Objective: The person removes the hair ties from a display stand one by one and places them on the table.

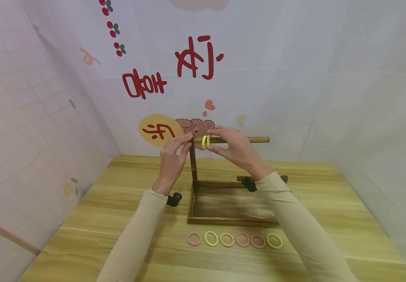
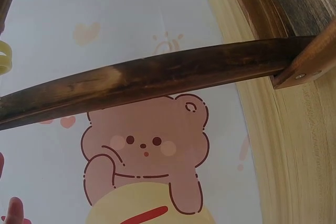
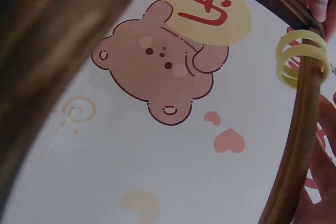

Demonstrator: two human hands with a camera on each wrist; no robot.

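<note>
At eleven o'clock my left hand [image 1: 173, 156] pinches the upper corner of the wooden stand [image 1: 231, 221]. At twelve, two yellow rings [image 1: 204, 142] circle its horizontal rod [image 1: 256, 139]. Toward one, my right hand [image 1: 237, 148] pinches the rightmost of them, thumb below.

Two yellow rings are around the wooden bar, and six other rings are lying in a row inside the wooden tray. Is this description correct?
Not quite: the six other rings are not inside the wooden tray. The head view shows them lying in a row on the table, in front of it. The two yellow rings are indeed around the wooden bar.
</note>
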